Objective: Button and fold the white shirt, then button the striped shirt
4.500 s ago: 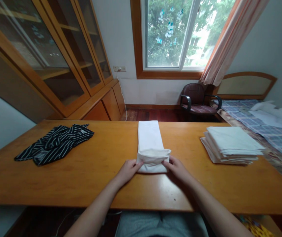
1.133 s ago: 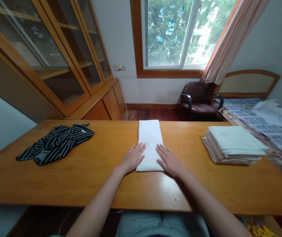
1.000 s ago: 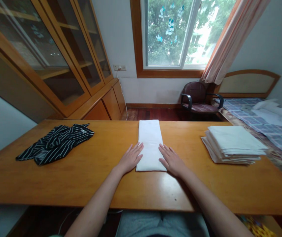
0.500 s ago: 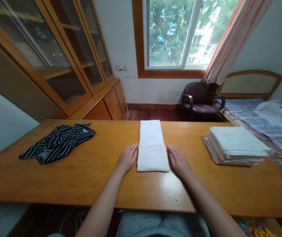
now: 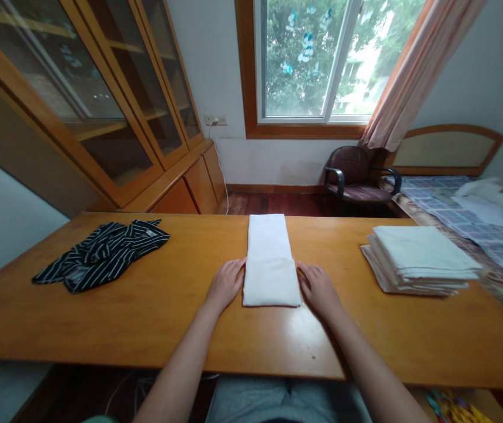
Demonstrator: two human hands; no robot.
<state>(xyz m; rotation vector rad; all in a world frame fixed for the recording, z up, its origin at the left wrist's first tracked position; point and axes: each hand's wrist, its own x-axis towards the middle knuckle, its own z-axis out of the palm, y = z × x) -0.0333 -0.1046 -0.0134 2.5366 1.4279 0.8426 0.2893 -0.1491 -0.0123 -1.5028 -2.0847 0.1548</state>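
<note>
A white cloth [image 5: 271, 279], folded into a long narrow strip, lies in the middle of the table. Its near half is folded back over itself, leaving a crosswise edge about midway. My left hand [image 5: 226, 286] rests on the tabletop along the cloth's left side, fingertips at its edge near that fold line. On the opposite side is my right hand [image 5: 319, 288], its fingers slightly bent and their tips close to the right edge. Both hands are open and hold nothing. Whether the fingertips press on the cloth is hard to see.
Folded white cloths form a stack [image 5: 419, 261] on the right of the wooden table [image 5: 154, 329]. A crumpled black-and-white striped garment [image 5: 106, 252] lies at left. Beyond the table stand a glass-doored cabinet [image 5: 163, 164], an armchair [image 5: 357, 176] and a bed [image 5: 476, 205].
My fingers have bent a little, and my right fingertips have come slightly nearer to the cloth's edge. The cloth keeps its shape and place.
</note>
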